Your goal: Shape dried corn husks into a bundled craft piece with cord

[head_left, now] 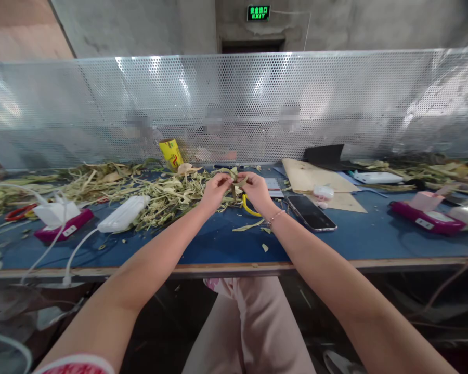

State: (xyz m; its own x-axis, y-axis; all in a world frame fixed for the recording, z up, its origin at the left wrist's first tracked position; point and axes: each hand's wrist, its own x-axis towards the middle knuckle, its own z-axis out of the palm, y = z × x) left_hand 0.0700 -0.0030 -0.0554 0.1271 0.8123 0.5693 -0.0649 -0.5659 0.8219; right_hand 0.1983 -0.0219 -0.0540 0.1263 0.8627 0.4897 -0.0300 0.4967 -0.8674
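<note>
Both my hands meet above the middle of the table. My left hand (217, 188) pinches one side of a dried, greenish-brown leaf (234, 182). Opposite it, my right hand (256, 188) has its fingers closed on the other side of the same leaf. Below the right hand, a yellow loop-shaped handle (250, 206) lies on the table; the rest of that tool is hidden. Close by on the left spreads a heap of dried leaves and stalks (167, 196). A loose leaf strip (248, 226) rests in front of my hands.
A phone (312, 213) and a white earbud case (323, 192) lie to the right, near brown paper (315, 179). Purple power strips (427, 218) sit at both sides, with a white adapter (124, 214) at left. A yellow tube (171, 154) stands before the perforated metal screen (234, 104).
</note>
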